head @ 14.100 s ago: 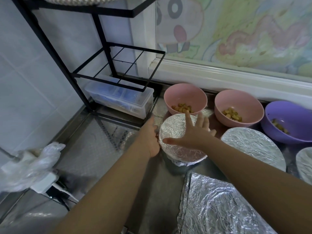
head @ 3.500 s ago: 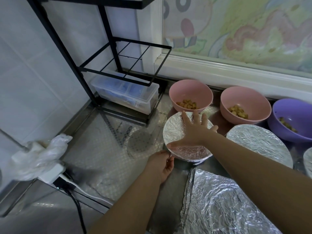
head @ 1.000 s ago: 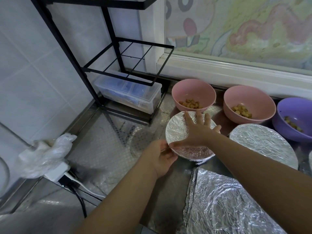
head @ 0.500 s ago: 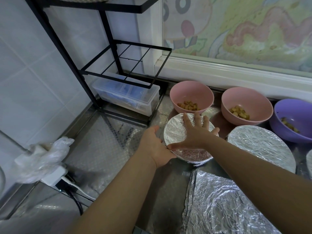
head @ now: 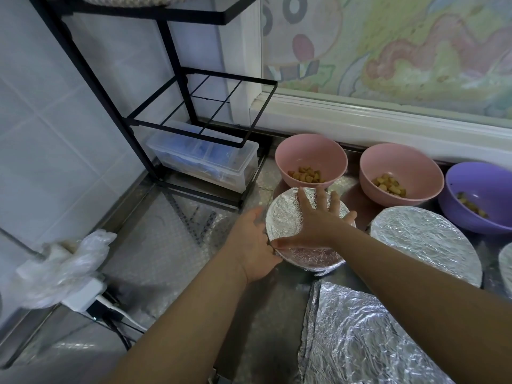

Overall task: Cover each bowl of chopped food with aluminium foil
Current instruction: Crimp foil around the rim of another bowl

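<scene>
A foil-covered bowl (head: pixel 282 217) stands on the steel counter in front of me. My right hand (head: pixel 318 220) lies flat on top of its foil, fingers spread. My left hand (head: pixel 253 239) is against the bowl's left rim, its fingers wrapped onto the foil edge there. Behind stand two uncovered pink bowls (head: pixel 310 162) (head: pixel 400 176) and a purple bowl (head: pixel 479 195), each with chopped brown food. To the right sits a second foil-covered bowl (head: pixel 424 242), with a third one's edge (head: pixel 505 267) at the frame border. A loose foil sheet (head: pixel 360 336) lies near me.
A black wire rack (head: pixel 194 106) stands at the back left over a clear plastic box (head: pixel 205 159). A crumpled plastic glove (head: pixel 63 264) lies on a white power strip (head: pixel 83 297) at the left. A window sill (head: pixel 388 126) runs behind the bowls.
My left hand has moved from the bowl's near-left underside up along its left rim, working round the foil edge. My right hand has stayed flat on the foil.
</scene>
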A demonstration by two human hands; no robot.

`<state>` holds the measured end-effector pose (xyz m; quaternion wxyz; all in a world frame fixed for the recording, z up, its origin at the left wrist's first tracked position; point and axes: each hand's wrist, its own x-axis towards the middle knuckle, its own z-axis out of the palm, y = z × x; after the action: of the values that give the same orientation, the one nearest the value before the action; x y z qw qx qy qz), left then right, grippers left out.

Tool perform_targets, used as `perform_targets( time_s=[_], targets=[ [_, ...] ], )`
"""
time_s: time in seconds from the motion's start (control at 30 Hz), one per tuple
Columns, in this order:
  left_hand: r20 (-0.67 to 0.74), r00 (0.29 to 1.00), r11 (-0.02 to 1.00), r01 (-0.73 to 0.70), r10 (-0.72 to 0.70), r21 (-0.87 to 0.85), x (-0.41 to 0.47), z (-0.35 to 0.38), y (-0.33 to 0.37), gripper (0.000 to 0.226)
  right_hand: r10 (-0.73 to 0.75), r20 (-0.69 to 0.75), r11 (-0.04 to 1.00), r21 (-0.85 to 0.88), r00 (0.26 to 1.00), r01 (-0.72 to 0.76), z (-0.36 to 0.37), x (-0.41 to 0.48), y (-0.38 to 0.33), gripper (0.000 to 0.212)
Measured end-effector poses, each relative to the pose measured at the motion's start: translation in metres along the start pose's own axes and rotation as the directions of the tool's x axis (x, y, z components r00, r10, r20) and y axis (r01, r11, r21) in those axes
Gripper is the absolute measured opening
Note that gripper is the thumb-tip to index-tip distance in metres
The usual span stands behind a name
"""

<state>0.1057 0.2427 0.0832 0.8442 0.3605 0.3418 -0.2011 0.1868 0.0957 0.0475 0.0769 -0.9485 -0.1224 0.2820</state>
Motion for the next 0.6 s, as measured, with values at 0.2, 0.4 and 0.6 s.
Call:
perform_targets(
  time_s=[0.2,0.4,0.6],
  targets=[
    [-0.007,1.000,0.997,0.015,-0.015,0.074,0.002,0.005,0.011,0.054,0.048,-0.005,0.998,0.030,0.999,-0.048,-0.002,-0.003,-0.004,0.152],
    [-0.099,0.994,0.991,-0.043,0.056,0.130,0.011,0.010,0.030,0.041,0.096,0.068,0.994,0.043,0.993,-0.099,-0.021,-0.011,0.002,0.155],
    [-0.181,0.978,0.987,-0.079,0.105,0.141,0.021,0.015,0.023,0.044,0.090,-0.002,0.991,0.102,0.996,-0.089,-0.013,-0.019,-0.003,0.146]
  ],
)
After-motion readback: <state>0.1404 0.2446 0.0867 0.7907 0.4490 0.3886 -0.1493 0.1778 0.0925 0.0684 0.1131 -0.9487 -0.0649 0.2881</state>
